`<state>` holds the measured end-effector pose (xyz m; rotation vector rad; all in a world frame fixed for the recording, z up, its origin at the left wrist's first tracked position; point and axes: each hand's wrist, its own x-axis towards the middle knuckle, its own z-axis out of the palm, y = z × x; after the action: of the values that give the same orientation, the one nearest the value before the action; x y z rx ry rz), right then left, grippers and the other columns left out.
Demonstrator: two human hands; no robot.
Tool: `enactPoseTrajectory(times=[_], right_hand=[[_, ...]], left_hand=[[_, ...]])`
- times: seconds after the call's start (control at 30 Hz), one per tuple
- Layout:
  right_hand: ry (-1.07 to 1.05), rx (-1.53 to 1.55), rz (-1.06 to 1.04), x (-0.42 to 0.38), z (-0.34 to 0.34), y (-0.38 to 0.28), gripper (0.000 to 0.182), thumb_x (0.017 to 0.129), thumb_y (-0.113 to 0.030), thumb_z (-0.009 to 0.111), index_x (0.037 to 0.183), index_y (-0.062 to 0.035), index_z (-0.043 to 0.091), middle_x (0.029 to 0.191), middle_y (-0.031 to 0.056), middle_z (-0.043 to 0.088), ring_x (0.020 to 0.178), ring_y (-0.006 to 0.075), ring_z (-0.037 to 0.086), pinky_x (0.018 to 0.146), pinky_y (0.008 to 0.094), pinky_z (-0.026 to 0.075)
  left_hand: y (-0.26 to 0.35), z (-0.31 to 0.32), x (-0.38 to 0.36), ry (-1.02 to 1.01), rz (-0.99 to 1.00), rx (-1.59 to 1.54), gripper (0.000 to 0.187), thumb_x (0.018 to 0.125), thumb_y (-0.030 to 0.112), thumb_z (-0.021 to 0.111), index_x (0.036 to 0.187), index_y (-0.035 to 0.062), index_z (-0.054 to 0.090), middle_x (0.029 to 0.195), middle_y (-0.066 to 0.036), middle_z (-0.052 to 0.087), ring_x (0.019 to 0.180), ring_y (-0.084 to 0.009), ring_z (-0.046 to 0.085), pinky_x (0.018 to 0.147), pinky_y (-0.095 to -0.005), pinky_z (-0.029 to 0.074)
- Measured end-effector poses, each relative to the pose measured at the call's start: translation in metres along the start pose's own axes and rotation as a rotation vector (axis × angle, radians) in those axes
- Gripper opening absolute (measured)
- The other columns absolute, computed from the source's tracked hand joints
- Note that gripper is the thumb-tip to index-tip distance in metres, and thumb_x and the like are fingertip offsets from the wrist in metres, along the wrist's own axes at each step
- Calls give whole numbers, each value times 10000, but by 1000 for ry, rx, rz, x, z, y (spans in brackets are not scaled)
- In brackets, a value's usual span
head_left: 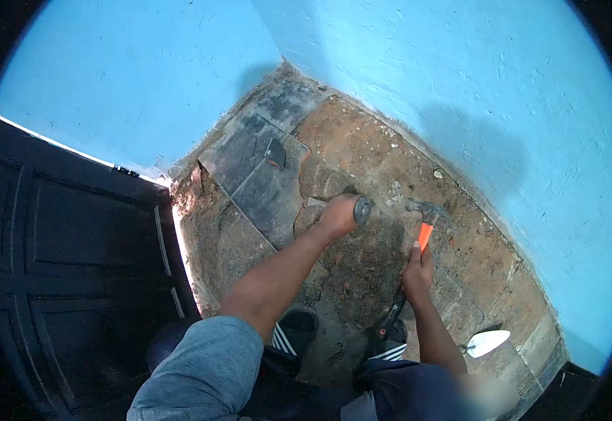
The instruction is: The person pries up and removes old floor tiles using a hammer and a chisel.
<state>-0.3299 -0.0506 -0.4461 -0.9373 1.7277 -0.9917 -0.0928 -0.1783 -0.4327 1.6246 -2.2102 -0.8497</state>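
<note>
My left hand [337,217] is wrapped round a chisel [362,210], its round butt end facing up and its flat blade pointing left toward the edge of the dark tiles [267,172]. My right hand [417,272] grips a claw hammer [426,235] by its orange and black handle. The hammer's metal head is above that hand, to the right of the chisel and apart from it. Broken, rough brown ground [355,144] lies around both tools. A dark loose fragment [275,154] rests on the tiles.
Blue walls [418,56] meet at a corner beyond the floor. A black panelled door [95,231] stands at the left. A trowel [488,342] lies at the lower right. My sandalled feet [295,330] are below my hands.
</note>
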Motion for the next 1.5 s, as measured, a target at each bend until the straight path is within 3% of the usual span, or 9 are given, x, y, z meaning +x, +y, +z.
enactPoseTrajectory(times=[0.27,0.53,0.57,0.63,0.7,0.8,1.17,1.4,1.5], right_hand=[[102,163,82,-7,-35,-76,348,1081,-378,447,1004,-55,551,690,-17,484,587,93,456,524,270,359],[550,428,-347,6,-57,-120,352,1075,-397,466,896,-96,502,692,-16,495,553,56,458,480,241,355],[516,437,-245,-3,-33,-111,348,1066,-381,484,898,-78,515,680,22,499,556,134,491,498,304,395],[520,-417,-949,17,28,4,367,1052,-360,496,938,-17,561,700,116,556,611,285,557,569,411,446],[-85,-347,-275,-5,52,-40,377,1041,-328,493,1011,35,590,763,209,604,711,410,594,660,488,461],[-209,-166,-72,-7,36,-47,337,1064,-291,467,936,6,564,711,97,564,661,224,565,625,407,437],[-44,18,23,3,1,-11,304,1074,-330,471,922,-73,527,646,-14,474,511,100,452,457,295,364],[63,223,85,-9,-40,-79,297,1071,-332,484,1030,-53,579,706,-13,510,563,88,472,522,295,395],[365,334,-82,-2,-63,-114,306,1076,-360,471,970,-81,540,703,-4,500,548,73,463,489,263,389]], left_hand=[[-6,-6,10,113,-31,-26,240,780,209,721,961,58,676,960,-213,696,946,-431,653,844,-524,511],[-14,5,16,180,-17,67,263,774,183,733,993,53,666,1002,-222,691,975,-443,639,866,-525,510],[-16,7,19,150,-38,67,264,772,175,732,998,55,665,1008,-220,691,982,-442,637,872,-523,509],[-14,6,21,92,-80,47,265,768,168,731,1000,57,664,1019,-215,691,996,-437,634,883,-517,507],[-3,-3,23,37,-112,18,265,762,168,732,994,59,663,1030,-209,689,1008,-429,633,890,-510,506],[1,-7,19,80,-73,-25,264,753,162,732,987,60,663,1014,-204,691,998,-426,635,881,-507,508],[2,15,-1,34,7,68,227,786,144,707,994,61,670,977,-206,696,949,-424,652,839,-508,519],[-10,1,1,54,-2,15,251,786,160,705,1013,58,666,975,-219,697,941,-425,658,845,-509,522],[-14,3,7,-4,10,40,252,789,173,711,1007,56,663,970,-218,698,941,-428,657,843,-515,520]])
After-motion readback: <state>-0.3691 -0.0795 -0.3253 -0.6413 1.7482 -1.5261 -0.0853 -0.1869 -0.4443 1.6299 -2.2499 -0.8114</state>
